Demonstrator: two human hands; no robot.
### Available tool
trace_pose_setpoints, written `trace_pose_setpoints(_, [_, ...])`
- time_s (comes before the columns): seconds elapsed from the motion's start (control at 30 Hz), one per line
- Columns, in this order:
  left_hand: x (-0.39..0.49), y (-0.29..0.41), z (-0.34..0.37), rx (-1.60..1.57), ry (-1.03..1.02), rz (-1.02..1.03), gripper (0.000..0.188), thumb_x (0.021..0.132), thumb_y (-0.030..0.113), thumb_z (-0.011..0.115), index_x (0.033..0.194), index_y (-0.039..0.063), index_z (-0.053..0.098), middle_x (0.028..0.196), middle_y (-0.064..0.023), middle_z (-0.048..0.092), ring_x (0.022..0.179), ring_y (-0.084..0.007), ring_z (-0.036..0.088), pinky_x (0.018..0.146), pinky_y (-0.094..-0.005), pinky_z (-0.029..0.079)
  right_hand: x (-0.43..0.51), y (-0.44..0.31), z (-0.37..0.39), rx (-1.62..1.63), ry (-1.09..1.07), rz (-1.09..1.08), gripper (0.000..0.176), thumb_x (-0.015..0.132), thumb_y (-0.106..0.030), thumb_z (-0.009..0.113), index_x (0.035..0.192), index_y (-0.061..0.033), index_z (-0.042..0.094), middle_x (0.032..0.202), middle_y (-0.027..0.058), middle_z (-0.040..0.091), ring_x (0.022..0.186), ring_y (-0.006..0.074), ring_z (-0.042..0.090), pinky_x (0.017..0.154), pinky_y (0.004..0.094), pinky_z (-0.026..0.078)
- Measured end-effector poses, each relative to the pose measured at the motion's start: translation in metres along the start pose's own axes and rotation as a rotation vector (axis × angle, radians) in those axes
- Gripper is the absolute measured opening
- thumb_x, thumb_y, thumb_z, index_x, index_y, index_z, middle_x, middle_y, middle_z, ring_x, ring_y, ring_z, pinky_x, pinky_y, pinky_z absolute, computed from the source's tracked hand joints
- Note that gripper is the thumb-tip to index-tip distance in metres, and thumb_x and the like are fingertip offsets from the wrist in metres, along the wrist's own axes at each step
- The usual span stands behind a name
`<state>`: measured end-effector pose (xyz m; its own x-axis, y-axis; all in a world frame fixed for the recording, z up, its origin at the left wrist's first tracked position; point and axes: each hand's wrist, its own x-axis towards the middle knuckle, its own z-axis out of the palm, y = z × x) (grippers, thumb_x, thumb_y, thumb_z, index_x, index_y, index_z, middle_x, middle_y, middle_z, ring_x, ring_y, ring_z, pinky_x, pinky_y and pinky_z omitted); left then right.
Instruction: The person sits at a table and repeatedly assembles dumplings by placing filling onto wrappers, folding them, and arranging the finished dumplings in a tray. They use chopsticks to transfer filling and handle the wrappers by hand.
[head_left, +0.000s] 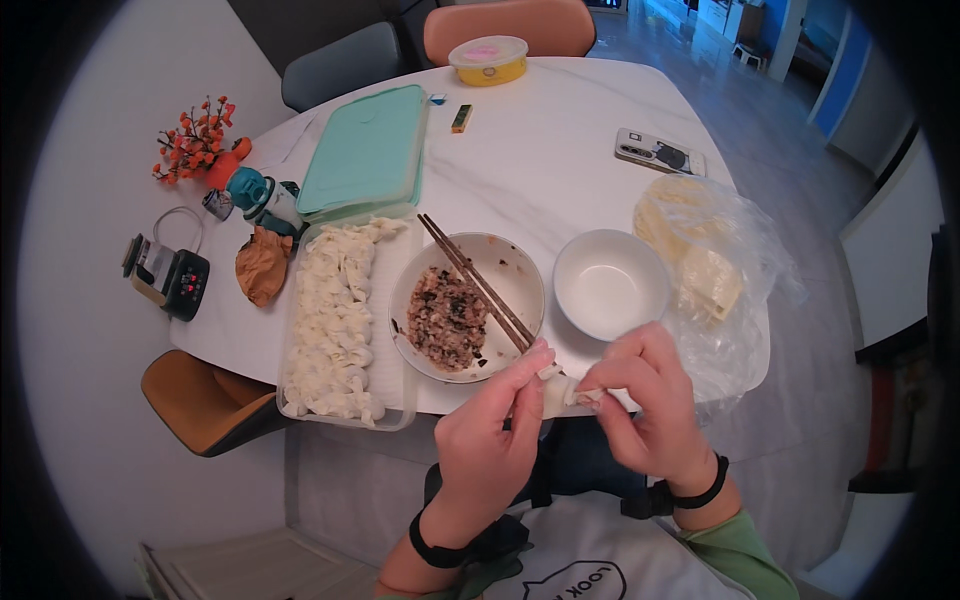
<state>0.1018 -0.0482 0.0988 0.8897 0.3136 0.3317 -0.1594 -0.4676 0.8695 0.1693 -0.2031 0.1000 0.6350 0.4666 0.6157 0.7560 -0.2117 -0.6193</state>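
Between my two hands, just over the table's front edge, is a filled wonton (559, 394) of pale dough. My left hand (491, 427) pinches its left end, while my right hand (645, 397) grips the right end between thumb and forefinger. Just beyond my left hand stands a white bowl (517, 281) of minced meat filling (446, 319) with dark bits. A pair of brown wooden chopsticks (472, 277) lies across that bowl. To its left, a clear plastic container (401, 360) holds rows of folded wontons (330, 322).
Right of the filling is a second white bowl (611, 285). Dough wrappers (709, 281) lie in a clear plastic bag (750, 225), below a phone (660, 152). A teal lid (364, 146), crumpled brown paper (262, 266), a bottle (262, 199) and a yellow lidded tub (490, 67) also stand about.
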Motion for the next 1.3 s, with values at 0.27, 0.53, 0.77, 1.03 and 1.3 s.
trace_pose_setpoints(0.27, [-0.002,0.006,-0.002,0.175,-0.003,0.117,0.018,0.085,0.0,0.064,0.102,0.001,0.065,0.1,-0.0176,0.069,0.099,-0.0269,0.068,0.076,-0.0311,0.056,0.012,-0.006,0.001,-0.241,-0.067,-0.24,0.024,0.07,-0.008,0.066,0.094,-0.0097,0.066,0.086,0.0001,0.057,0.083,0.0184,0.057,0.071,0.0308,0.039])
trace_pose_setpoints(0.53, [-0.006,0.016,-0.014,0.195,-0.037,0.101,0.018,0.081,-0.001,0.066,0.1,0.001,0.065,0.098,-0.0188,0.069,0.098,-0.0287,0.068,0.073,-0.0317,0.056,0.011,-0.011,0.007,0.115,-0.052,0.048,0.03,0.078,-0.006,0.069,0.107,-0.006,0.063,0.086,0.0031,0.06,0.077,0.0206,0.057,0.07,0.0302,0.04])
trace_pose_setpoints(0.77, [-0.005,0.02,-0.021,0.153,-0.115,0.176,0.019,0.076,-0.002,0.065,0.095,0.0,0.065,0.094,-0.0172,0.069,0.089,-0.0327,0.069,0.08,-0.0354,0.056,0.011,-0.008,0.008,0.091,-0.139,-0.05,0.026,0.078,-0.004,0.068,0.103,-0.004,0.063,0.085,0.0067,0.058,0.077,0.0244,0.056,0.07,0.0339,0.042])
trace_pose_setpoints(1.03, [-0.005,0.018,-0.022,0.209,-0.154,0.336,0.009,0.072,-0.004,0.064,0.081,-0.002,0.063,0.084,-0.0186,0.068,0.095,-0.0324,0.067,0.096,-0.052,0.047,0.005,-0.017,0.013,0.081,-0.14,-0.053,0.026,0.067,0.005,0.064,0.091,-0.0026,0.061,0.08,0.0083,0.052,0.074,0.0274,0.054,0.066,0.035,0.042])
trace_pose_setpoints(1.3, [-0.01,0.013,-0.029,0.205,-0.125,0.37,0.003,0.076,-0.004,0.063,0.078,-0.003,0.064,0.086,-0.0195,0.069,0.099,-0.03,0.067,0.103,-0.0572,0.038,0.01,-0.022,0.019,0.05,-0.135,-0.102,0.024,0.065,0.004,0.064,0.088,-0.0021,0.059,0.076,0.0089,0.047,0.069,0.0274,0.051,0.062,0.0353,0.041])
